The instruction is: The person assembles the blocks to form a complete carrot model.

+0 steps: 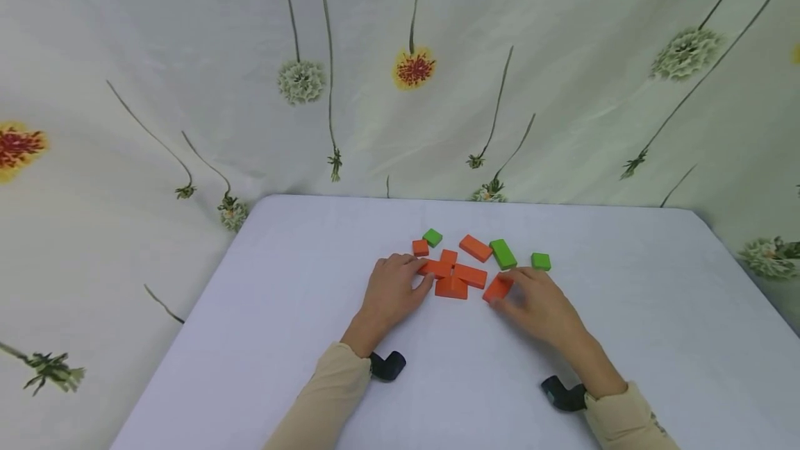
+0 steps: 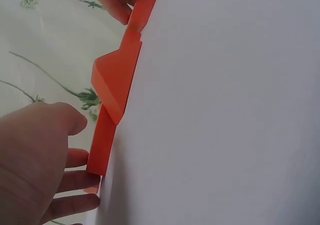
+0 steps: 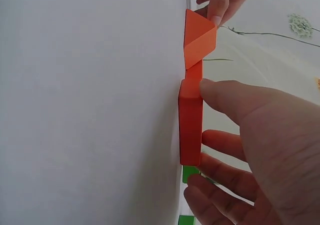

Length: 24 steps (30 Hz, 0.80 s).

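Orange blocks lie in a cluster on the white table. A triangular block sits nearest the person, with a small orange block behind it and oblong blocks on either side. My left hand touches the outer end of the left oblong block with its fingers extended; the thumb stands apart from it. At the right, my right hand holds another orange oblong block between thumb and fingers. That block lies apart from the right oblong block in the head view.
Behind the cluster lie a small orange block, a green block, an orange oblong block, a green oblong block and a small green block. A flowered cloth hangs behind the table.
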Each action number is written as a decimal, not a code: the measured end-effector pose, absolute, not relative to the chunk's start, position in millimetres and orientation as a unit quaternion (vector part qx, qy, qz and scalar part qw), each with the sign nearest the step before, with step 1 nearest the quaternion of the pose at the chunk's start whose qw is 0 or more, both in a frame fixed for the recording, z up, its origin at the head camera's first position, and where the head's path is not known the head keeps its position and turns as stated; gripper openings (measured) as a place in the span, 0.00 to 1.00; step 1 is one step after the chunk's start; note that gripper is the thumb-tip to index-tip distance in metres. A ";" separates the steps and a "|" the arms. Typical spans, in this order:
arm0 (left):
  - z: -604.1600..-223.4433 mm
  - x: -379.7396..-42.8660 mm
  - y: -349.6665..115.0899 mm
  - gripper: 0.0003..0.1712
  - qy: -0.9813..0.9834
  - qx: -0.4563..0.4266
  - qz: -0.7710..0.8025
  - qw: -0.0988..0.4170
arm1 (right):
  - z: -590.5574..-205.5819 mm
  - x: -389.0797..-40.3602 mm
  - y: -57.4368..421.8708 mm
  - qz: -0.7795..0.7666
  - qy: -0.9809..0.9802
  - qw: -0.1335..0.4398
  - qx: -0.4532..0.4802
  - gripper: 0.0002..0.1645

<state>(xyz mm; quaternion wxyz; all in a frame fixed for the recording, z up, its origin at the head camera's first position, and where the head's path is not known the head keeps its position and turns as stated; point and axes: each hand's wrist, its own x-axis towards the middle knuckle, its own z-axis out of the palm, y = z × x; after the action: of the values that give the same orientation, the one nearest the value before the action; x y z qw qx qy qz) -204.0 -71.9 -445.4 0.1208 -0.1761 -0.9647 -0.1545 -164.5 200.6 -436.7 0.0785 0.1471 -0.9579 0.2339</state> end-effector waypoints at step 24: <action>-446.7 -211.1 -63.8 0.30 -0.964 -0.134 -0.164 0.160 | -442.5 -165.5 199.6 0.237 -0.958 0.079 0.139 0.27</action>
<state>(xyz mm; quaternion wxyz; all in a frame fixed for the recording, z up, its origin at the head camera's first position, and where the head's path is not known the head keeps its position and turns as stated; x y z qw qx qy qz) -211.1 -63.8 -446.7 0.1596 -0.1341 -0.9641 -0.1643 -165.5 199.6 -442.5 0.0790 0.1388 -0.9583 0.2370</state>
